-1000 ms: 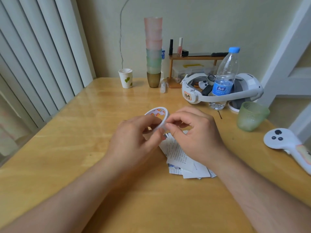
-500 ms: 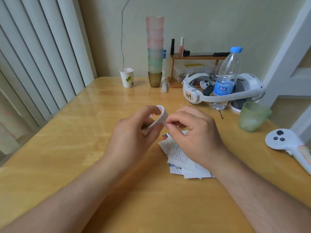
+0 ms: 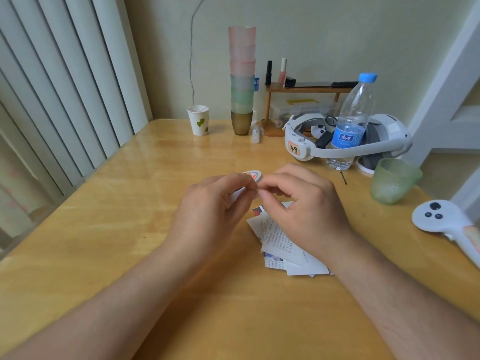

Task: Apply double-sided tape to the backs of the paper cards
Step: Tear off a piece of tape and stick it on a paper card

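Two bare hands meet above the middle of the wooden desk (image 3: 109,229). The left hand (image 3: 215,206) curls its fingers and thumb round a white roll of double-sided tape (image 3: 253,176), which shows an orange and red pattern on its inner ring and is tilted nearly flat. The right hand (image 3: 304,203) has its thumb and forefinger pinched together right at the roll's edge; whether they grip a free end of tape cannot be told. Just beneath the right hand, a loose pile of paper cards (image 3: 283,245) lies on the desk, printed text on the top sheets. Farther back stand a tall stack of coloured cups (image 3: 242,81), a paper cup (image 3: 198,120), a water bottle (image 3: 350,123) and a white VR headset (image 3: 363,144). A green frosted cup (image 3: 392,180) and a white controller (image 3: 441,219) sit at the right.
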Action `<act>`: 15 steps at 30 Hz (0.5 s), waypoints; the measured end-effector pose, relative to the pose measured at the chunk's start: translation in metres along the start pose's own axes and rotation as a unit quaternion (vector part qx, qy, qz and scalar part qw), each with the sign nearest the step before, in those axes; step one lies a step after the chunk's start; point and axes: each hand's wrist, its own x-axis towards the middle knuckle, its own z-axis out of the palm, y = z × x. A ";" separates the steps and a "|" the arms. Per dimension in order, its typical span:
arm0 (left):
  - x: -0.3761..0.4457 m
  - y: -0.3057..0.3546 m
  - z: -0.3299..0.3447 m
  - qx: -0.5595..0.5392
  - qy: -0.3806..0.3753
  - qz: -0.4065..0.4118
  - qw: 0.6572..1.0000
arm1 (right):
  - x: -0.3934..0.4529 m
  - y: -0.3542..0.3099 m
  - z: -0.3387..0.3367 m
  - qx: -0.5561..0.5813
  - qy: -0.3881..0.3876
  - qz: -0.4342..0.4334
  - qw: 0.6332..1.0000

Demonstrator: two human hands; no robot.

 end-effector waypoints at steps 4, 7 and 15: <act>0.000 0.002 -0.001 0.003 0.000 0.004 1.000 | 0.001 0.000 -0.002 -0.024 0.008 -0.008 1.000; 0.000 0.004 -0.002 0.001 -0.007 0.002 1.000 | 0.002 -0.002 -0.004 -0.032 -0.004 -0.023 0.999; 0.001 0.015 -0.006 -0.086 -0.032 -0.027 0.995 | 0.002 -0.002 0.001 -0.016 -0.019 -0.027 0.999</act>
